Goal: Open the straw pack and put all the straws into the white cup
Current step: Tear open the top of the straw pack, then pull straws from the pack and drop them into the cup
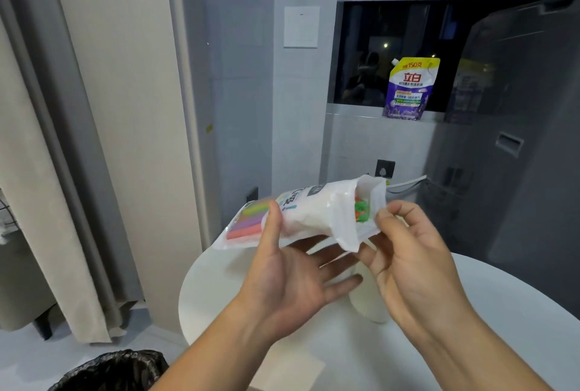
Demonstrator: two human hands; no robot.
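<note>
Far left there's a grey and beige curtain [78, 139], and a black bin bag [116, 372] pokes in at the near-left corner.

The left hand [288, 277] is palm up under the straw pack [310, 214]. Its fingers [332, 262] are spread wide and fairly straight beneath the pack, and the thumb is clamped down on top, so the pack is pinched between thumb and palm side. The pack lies roughly level in the air above the table [518, 312]. Its clear-window end points left, and you can see the coloured straws [248, 222] stacked inside (green, yellow, purple, pinkish red). The mouth of the pack faces right and is already open, with green and orange straw ends [361, 211] showing in the gap.

The right hand [408, 258] is at that open end, its fingers [405, 210] curled in and pinching the loose white lip of the pack along with the thumb.

The white cup [372, 306] stands on the round white table right below and between the two hands, partly hidden by them. I can't see into it.

Farther back on the wall is a white switch plate [301, 26]. To the right of it, a purple and yellow detergent pouch [408, 89] stands on the window sill against dark glass. A big grey fridge [518, 123] fills the far right.
</note>
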